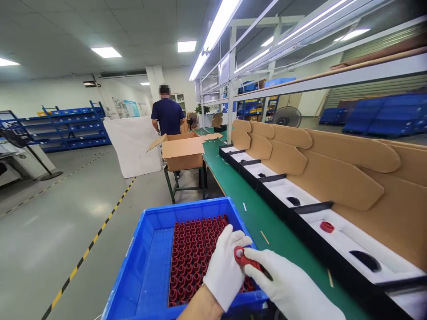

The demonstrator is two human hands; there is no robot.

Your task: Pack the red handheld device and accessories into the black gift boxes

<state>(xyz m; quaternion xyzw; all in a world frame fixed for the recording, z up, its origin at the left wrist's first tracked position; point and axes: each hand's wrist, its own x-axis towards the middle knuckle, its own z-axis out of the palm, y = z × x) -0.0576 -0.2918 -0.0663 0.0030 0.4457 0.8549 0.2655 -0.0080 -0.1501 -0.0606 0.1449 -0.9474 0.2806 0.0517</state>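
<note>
Head view: fingers of both gloved hands pinch a red part (243, 258) between them.

- two gloved hands are showing, the left hand (224, 266) and the right hand (287, 284)
- one blue bin (150, 258) is sitting there, holding too many red parts (190, 262) to count
- five black trays (336, 262) are lining the green bench (253, 213)
- one red ring (327, 226) is lying in the nearest tray
- one open cardboard box (182, 153) is sitting further back
- one person (167, 113) is standing there
- two fans (287, 116) are showing
</note>
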